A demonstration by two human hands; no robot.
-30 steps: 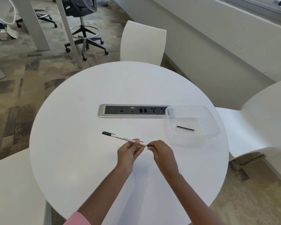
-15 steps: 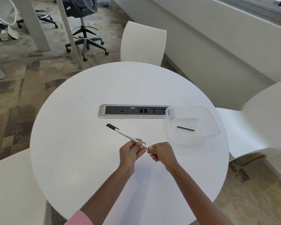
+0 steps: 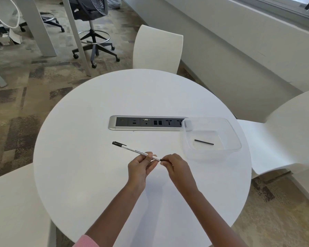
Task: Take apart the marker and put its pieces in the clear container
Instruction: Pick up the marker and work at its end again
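Note:
A thin white marker (image 3: 132,149) with a black cap at its far left end is held above the round white table (image 3: 96,184). My left hand (image 3: 140,166) grips the marker's barrel near its right end. My right hand (image 3: 175,166) pinches the small black piece at that right end with its fingertips. The clear container (image 3: 228,132) stands on the table to the right of my hands. One thin black rod (image 3: 203,142) lies on its floor.
A silver power and data strip (image 3: 146,123) is set into the table's middle, touching the container's left corner. White chairs stand at the far side (image 3: 157,49), at the right (image 3: 282,138) and at the near left (image 3: 11,207). A black office chair (image 3: 93,24) stands beyond.
The marker tilted up and then came back down towards level, its capped end swinging left. Both hands kept their hold at the marker's right end.

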